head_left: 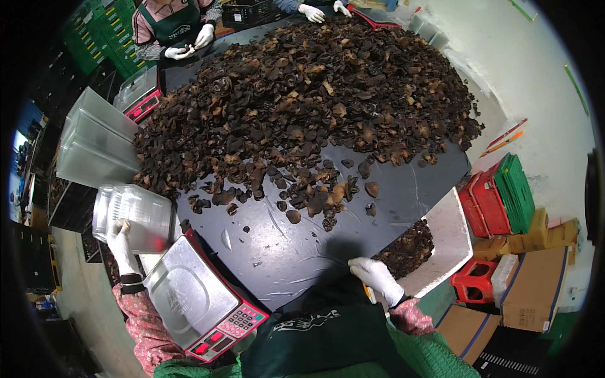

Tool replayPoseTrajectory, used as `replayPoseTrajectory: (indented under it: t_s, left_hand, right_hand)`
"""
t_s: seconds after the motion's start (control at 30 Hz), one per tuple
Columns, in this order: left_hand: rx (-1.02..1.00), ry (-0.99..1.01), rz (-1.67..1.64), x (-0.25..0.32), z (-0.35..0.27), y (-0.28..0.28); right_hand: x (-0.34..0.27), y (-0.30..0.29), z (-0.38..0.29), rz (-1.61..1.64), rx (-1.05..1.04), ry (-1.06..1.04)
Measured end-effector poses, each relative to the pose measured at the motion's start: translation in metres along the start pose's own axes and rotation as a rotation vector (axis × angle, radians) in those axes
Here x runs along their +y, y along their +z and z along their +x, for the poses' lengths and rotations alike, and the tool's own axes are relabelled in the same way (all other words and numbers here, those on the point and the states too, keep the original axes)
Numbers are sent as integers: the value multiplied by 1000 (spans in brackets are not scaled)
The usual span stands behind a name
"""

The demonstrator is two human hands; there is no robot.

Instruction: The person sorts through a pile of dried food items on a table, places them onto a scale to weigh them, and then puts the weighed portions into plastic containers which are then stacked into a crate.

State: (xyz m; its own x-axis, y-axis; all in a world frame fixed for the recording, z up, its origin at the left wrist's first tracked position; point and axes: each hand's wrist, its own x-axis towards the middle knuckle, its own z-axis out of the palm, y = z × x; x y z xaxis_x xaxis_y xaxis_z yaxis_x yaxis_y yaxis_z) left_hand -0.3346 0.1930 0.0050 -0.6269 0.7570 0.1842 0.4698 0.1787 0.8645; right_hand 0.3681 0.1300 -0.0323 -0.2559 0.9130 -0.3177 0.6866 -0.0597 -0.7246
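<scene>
My left hand [121,243], in a white glove, has its fingers on the near edge of a stack of nested clear plastic boxes [142,212] and appears to pinch one. A digital scale [189,288] with a bare steel pan and a red body stands just right of that forearm. Over the near edge of the dark-covered table [279,255] is my right hand [375,279], gloved too, its fingers bent and their inner side hidden. Dark brown dried mushrooms, apparently wood ear fungus [302,104], form a large heap beyond, with loose pieces [321,196] on the near side.
A white tub [451,250] holding more dark pieces stands by the table's right edge. Taller clear boxes [94,141] and a second scale [139,94] line the left. Two people's gloved hands [189,47] [324,12] are across the table. Crates [496,198] and a red stool [475,281] stand right.
</scene>
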Motion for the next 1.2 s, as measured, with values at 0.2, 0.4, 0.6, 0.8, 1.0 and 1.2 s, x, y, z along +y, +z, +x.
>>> replayPoseTrajectory:
  t_s: [0.2, 0.4, 0.6, 0.8, 1.0, 1.2]
  left_hand:
    - [366, 104, -43, 81, -24, -16]
    - [694, 463, 506, 161, -166, -51]
    - [538, 493, 946, 101, -304, -8]
    - [368, 184, 801, 99, -358, 49]
    - [399, 113, 727, 121, -361, 52]
    - [224, 402, 355, 155, -311, 112]
  right_hand:
    - [-32, 17, 74, -217, 171, -310]
    - [-27, 92, 131, -506, 218, -205]
    - [-17, 92, 137, -485, 240, -332]
    - [-11, 17, 80, -356, 104, -360]
    - [59, -86, 29, -913, -146, -97]
    - [-45, -42, 136, -360, 347, -730]
